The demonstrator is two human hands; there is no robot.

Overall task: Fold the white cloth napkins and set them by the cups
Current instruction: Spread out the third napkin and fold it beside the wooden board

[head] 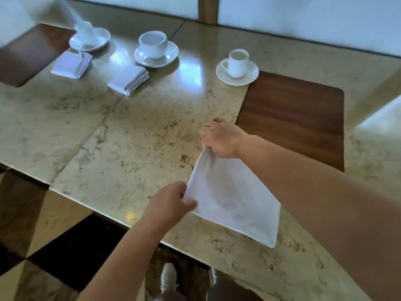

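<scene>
A white cloth napkin (234,198), folded into a flat square, lies near the front edge of the marble table (134,135). My left hand (171,203) pinches its near left corner. My right hand (219,139) grips its far corner and lifts it slightly. Three white cups on saucers stand along the back: a blurred left cup (86,33), a middle cup (153,43) and a right cup (238,63). One folded napkin (72,65) lies in front of the left cup, and another folded napkin (129,80) lies in front of the middle cup.
A dark wooden inlay (297,114) sits in the tabletop at the right, beside the right saucer. Another wooden panel (28,55) is at the far left. The table's front edge runs diagonally, with tiled floor (43,224) and my shoes (168,276) below.
</scene>
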